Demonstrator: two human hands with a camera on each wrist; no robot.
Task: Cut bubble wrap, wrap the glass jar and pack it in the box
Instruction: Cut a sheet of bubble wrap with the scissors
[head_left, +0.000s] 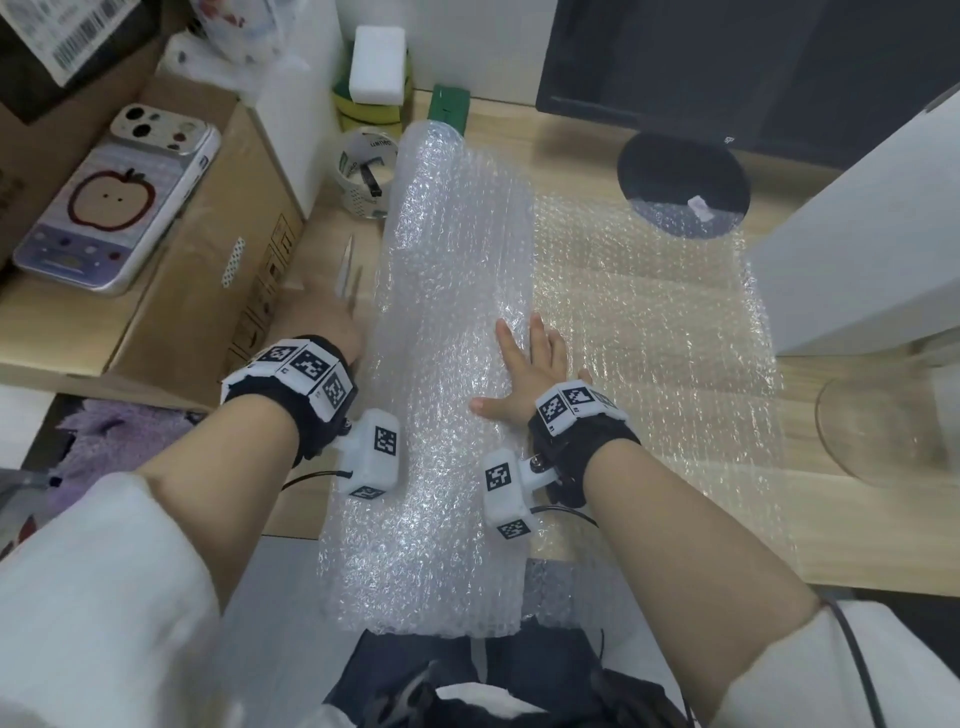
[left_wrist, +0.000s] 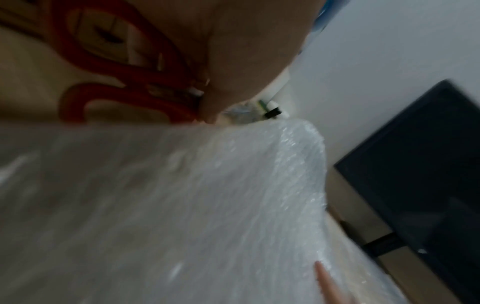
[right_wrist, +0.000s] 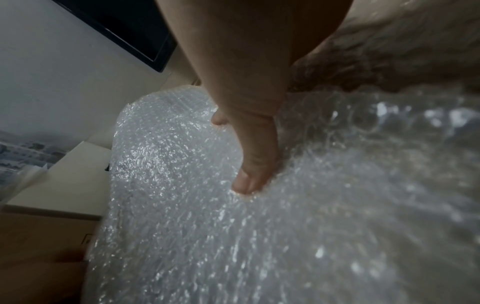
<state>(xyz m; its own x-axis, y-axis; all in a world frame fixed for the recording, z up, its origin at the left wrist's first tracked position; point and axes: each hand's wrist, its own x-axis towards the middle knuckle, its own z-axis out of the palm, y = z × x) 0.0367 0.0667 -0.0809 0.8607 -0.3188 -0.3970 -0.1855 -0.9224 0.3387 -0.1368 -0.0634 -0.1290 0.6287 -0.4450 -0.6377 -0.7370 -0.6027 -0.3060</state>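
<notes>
We were at the cutting step, with nothing cut yet as far as we could tell. Our right hand (head_left: 524, 371) lay flat with fingers spread wide on the bubble wrap roll (head_left: 441, 364), pressing near the seam where the unrolled sheet (head_left: 649, 332) ran off to that hand's right across the wooden desk (head_left: 857, 545). Our left hand (head_left: 322, 322) had reached to the roll's left side, at the scissors (head_left: 347, 273); the left wrist view showed red handle loops (left_wrist: 124, 67) against the palm, but blur kept us from telling whether the fingers had closed on them. The blades pointed away from us, just beyond the left fingers. The glass jar (head_left: 893, 415) stood well to the right of the right hand, past the sheet's edge, only partly in view and looking clear and empty. The cardboard box (head_left: 208, 291) sat immediately left of the left hand, with a phone (head_left: 114, 202) lying on its flap; a tape roll (head_left: 363, 171) rested beyond the scissors. To cut well, we judged the right palm should keep the roll from rolling and hold the sheet taut, while the scissors entered at the near edge and ran straight along the seam. The film is slippery and springy, so slack could make the blades chew instead of glide, and the spread fingers lay close to the cutting line.
</notes>
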